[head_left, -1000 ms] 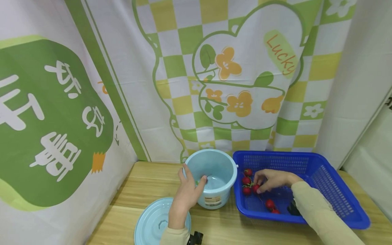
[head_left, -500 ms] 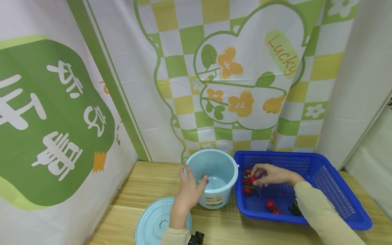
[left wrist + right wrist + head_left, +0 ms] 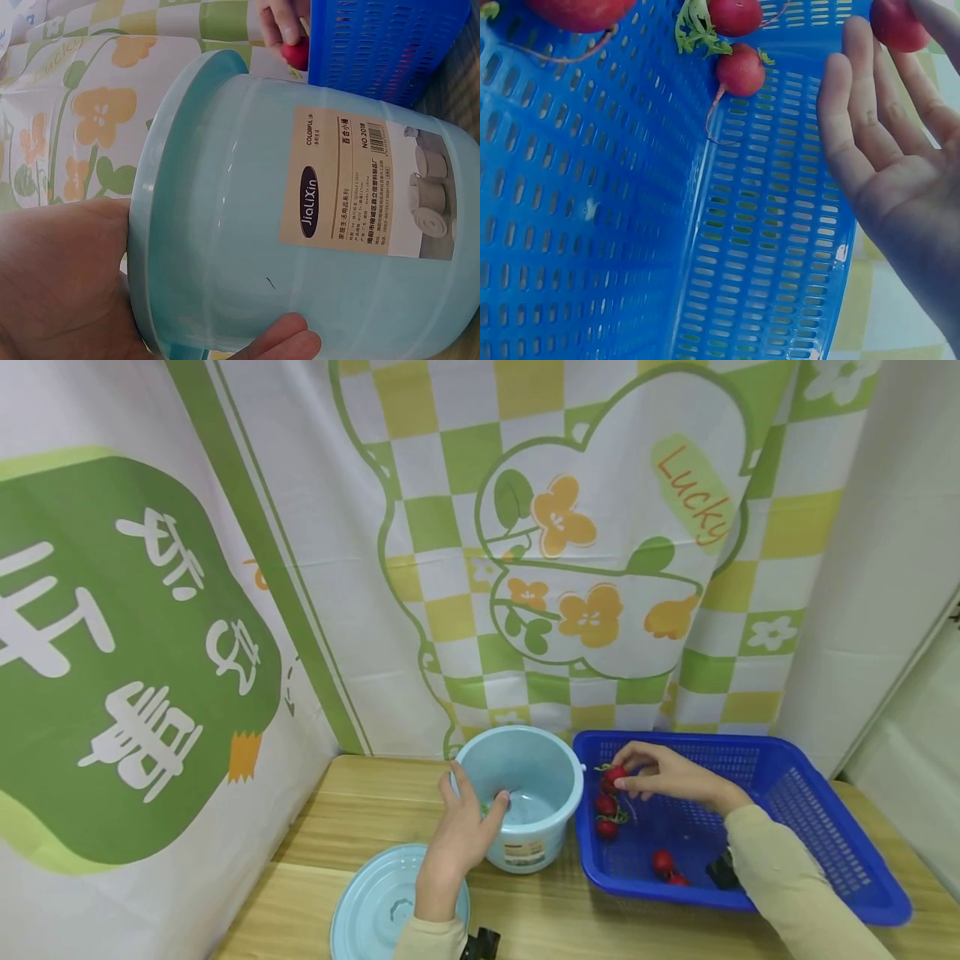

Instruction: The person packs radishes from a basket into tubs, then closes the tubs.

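My right hand pinches a red radish by its fingertips over the left end of the blue basket. In the right wrist view this radish sits between thumb and fingers, with the other fingers spread loosely. Below it, more radishes with green stems and thin roots lie in the basket, and a pair rests near its front side. My left hand holds the light blue bucket at its left rim. A bit of green shows inside the bucket, mostly hidden by that hand.
A round light blue lid lies on the wooden table, partly under the left forearm. The bucket stands close against the basket's left side. A patterned cloth hangs behind them.
My right hand has raised a radish from among the others and carried it toward the basket's back left rim. The left hand stays at the bucket.
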Action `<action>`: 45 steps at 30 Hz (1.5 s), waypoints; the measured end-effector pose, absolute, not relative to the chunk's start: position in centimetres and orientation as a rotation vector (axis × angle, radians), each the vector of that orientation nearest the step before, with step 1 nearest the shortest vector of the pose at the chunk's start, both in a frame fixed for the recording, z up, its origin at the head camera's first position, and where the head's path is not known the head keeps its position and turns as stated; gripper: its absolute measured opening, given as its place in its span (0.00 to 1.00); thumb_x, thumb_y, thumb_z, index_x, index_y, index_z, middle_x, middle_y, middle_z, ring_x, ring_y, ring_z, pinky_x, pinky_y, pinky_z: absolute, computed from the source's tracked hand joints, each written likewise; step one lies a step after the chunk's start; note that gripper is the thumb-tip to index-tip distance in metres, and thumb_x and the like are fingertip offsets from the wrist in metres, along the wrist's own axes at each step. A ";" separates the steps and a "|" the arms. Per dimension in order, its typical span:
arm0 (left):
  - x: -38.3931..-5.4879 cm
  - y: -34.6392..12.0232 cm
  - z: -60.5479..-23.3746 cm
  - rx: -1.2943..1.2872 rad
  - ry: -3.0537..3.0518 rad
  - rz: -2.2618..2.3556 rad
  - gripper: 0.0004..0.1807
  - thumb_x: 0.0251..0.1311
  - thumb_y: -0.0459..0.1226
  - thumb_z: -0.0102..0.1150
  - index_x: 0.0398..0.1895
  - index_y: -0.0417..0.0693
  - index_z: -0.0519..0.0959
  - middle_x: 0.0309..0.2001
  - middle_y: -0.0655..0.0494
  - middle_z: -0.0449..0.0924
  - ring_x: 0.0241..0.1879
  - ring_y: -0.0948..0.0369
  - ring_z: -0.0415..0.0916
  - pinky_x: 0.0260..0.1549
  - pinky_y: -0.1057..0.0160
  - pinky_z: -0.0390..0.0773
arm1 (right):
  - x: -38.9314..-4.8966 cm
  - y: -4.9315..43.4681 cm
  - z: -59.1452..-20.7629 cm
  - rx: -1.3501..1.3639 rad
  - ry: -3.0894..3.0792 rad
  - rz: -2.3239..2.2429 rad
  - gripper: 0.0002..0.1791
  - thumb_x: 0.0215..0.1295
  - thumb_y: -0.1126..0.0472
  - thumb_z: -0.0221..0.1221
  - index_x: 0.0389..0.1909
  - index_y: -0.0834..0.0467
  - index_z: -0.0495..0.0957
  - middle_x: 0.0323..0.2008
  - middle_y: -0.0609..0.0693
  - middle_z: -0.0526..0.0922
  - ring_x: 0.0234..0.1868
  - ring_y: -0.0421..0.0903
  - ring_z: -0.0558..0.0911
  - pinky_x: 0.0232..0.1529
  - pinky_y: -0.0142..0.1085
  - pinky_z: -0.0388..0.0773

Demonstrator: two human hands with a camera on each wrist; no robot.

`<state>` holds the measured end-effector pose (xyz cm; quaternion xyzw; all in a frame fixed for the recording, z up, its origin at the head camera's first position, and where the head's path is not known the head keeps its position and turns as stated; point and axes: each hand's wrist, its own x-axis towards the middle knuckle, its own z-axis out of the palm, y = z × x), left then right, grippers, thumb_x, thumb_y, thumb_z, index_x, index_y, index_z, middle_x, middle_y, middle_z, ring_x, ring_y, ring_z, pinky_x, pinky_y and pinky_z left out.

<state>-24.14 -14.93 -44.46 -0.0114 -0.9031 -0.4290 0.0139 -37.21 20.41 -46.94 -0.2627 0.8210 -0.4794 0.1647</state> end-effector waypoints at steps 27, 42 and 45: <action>-24.1 -14.9 -44.5 -0.023 -2.799 -1.297 0.56 0.79 0.60 0.47 0.83 0.31 0.29 0.80 0.24 0.26 0.37 0.45 0.81 0.33 0.50 0.81 | -36.8 18.8 -46.1 -0.695 2.371 -1.792 0.22 0.76 0.56 0.64 0.62 0.64 0.74 0.45 0.61 0.84 0.40 0.55 0.85 0.43 0.48 0.85; -24.0 -14.7 -44.4 -0.035 -2.768 -1.312 0.56 0.78 0.57 0.50 0.83 0.29 0.30 0.79 0.22 0.28 0.40 0.43 0.82 0.37 0.46 0.82 | -36.8 18.0 -46.6 -0.718 2.272 -1.917 0.20 0.78 0.59 0.62 0.63 0.65 0.74 0.44 0.60 0.85 0.38 0.52 0.85 0.42 0.48 0.86; -23.9 -14.6 -44.2 -0.042 -2.761 -1.317 0.56 0.78 0.57 0.50 0.83 0.28 0.30 0.79 0.22 0.28 0.41 0.42 0.82 0.38 0.45 0.82 | -36.7 17.8 -46.4 -0.719 2.253 -1.929 0.21 0.78 0.59 0.62 0.64 0.66 0.73 0.44 0.64 0.84 0.38 0.52 0.85 0.42 0.49 0.86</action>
